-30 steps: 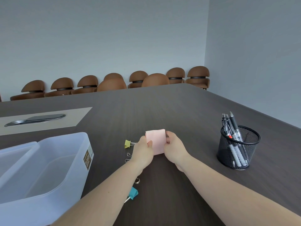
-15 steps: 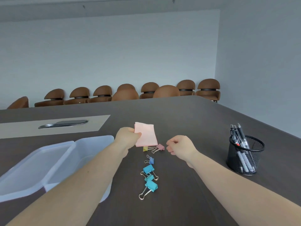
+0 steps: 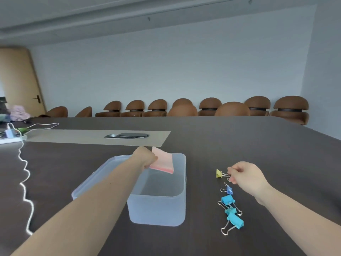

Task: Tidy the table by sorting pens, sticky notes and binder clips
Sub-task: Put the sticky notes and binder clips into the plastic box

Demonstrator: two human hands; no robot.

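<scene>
My left hand [image 3: 145, 157] grips a pink sticky-note pad [image 3: 163, 160] by one corner and holds it tilted above the open translucent plastic box [image 3: 156, 209]. My right hand [image 3: 247, 176] is to the right of the box, its fingertips pinched on the wire handles of a yellow binder clip [image 3: 219, 173] that is low at the table. Below it lie a small blue clip [image 3: 229, 189] and larger cyan clips [image 3: 227, 199] in a loose line. No pens are in view.
The box's flat lid [image 3: 96, 180] lies against its left side, under my left forearm. A white cable [image 3: 25, 174] snakes down the table's left part from a power strip [image 3: 11, 139]. A beige inlay with a metal cover [image 3: 127, 135] lies beyond the box. Brown chairs [image 3: 232, 109] line the far wall.
My left hand has carried the pink pad leftward to above the box. My right hand has let go of the pad and closed on the yellow clip's handles. The view has swung left, losing the pen holder.
</scene>
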